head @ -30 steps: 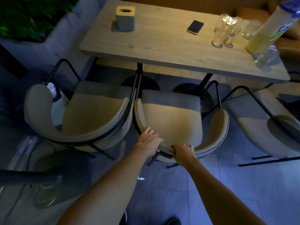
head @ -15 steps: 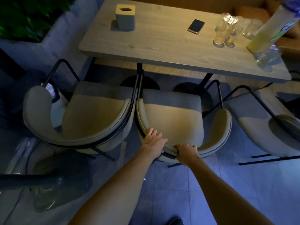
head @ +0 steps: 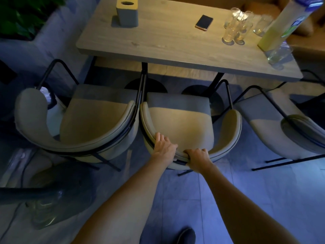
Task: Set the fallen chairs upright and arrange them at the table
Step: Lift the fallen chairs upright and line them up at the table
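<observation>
Beyond held chair [head: 179,120], bottle [head: 274,30] of yellow liquid.

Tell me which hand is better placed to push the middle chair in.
Probably right: the right hand curls round the rim of the middle chair near its centre; the left hand only lies flat on it.

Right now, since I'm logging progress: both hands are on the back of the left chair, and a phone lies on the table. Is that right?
Not quite. The head view shows the left hand and right hand on the back of the middle chair, not the left one. The phone does lie on the table.
</observation>
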Demonstrator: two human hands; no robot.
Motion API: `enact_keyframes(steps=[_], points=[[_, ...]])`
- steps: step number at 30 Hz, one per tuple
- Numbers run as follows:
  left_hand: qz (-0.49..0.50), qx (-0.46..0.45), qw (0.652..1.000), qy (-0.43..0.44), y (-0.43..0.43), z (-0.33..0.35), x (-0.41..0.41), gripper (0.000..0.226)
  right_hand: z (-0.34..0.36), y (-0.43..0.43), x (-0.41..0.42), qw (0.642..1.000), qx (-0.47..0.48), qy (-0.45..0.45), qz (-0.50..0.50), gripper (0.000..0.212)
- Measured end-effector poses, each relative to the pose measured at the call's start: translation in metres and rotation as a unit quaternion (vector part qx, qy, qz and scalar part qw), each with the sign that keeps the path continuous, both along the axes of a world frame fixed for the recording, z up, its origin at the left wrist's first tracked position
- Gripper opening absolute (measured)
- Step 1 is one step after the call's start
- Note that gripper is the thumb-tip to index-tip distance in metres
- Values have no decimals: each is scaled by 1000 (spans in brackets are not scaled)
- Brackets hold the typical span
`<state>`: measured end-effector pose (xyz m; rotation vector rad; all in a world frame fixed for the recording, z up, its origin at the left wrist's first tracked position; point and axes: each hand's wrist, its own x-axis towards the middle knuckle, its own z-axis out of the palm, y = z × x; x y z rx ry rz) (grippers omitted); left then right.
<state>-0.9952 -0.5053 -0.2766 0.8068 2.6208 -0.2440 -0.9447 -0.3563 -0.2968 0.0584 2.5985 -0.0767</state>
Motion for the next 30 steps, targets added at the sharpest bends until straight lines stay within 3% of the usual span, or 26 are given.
enact_keyframes(steps=[17,30], points=[[-42,93,994,-32,-17,-8,-10,32,6,-9,-2,999,8,-19,-24,24],[-60,84,993,-49,-29,-11,-15,40,13,-24,-2,998,-2,-46,-49,25]])
